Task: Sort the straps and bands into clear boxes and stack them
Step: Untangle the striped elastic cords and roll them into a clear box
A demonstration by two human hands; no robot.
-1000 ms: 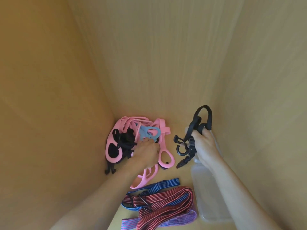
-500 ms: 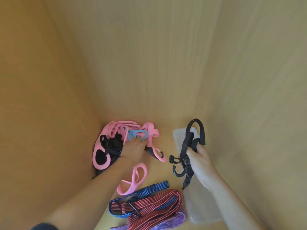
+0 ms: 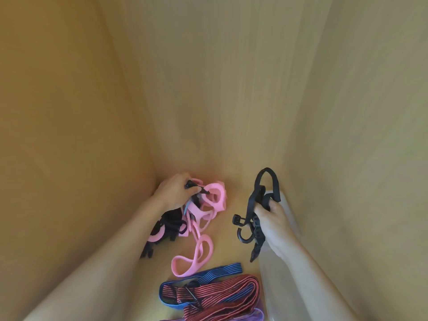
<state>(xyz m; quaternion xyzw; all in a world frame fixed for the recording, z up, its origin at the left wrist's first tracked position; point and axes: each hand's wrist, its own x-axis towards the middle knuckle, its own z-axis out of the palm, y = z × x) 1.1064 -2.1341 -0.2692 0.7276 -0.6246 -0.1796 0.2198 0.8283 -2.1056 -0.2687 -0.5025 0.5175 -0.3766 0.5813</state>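
A tangle of pink bands (image 3: 213, 200) and black straps (image 3: 171, 221) lies in the back left corner of a wooden compartment. My left hand (image 3: 174, 192) grips a black strap piece (image 3: 196, 188) at the top of that pile. My right hand (image 3: 269, 218) holds a bundle of black straps with hooks (image 3: 257, 205) above a clear box (image 3: 278, 281) that stands along the right wall. One loose pink band (image 3: 199, 256) lies in the middle of the floor. Red and blue striped bands (image 3: 208, 295) lie at the front.
Wooden walls close in on the left (image 3: 69, 158), back (image 3: 220, 89) and right (image 3: 359, 158). A purple band (image 3: 254, 316) peeks out under the striped ones at the bottom edge. Bare floor (image 3: 234, 239) shows between the pink pile and the clear box.
My left hand has moved from the middle of the pink pile to its top and now grips a black strap piece. The pink bands have bunched up. The right hand keeps its bundle.
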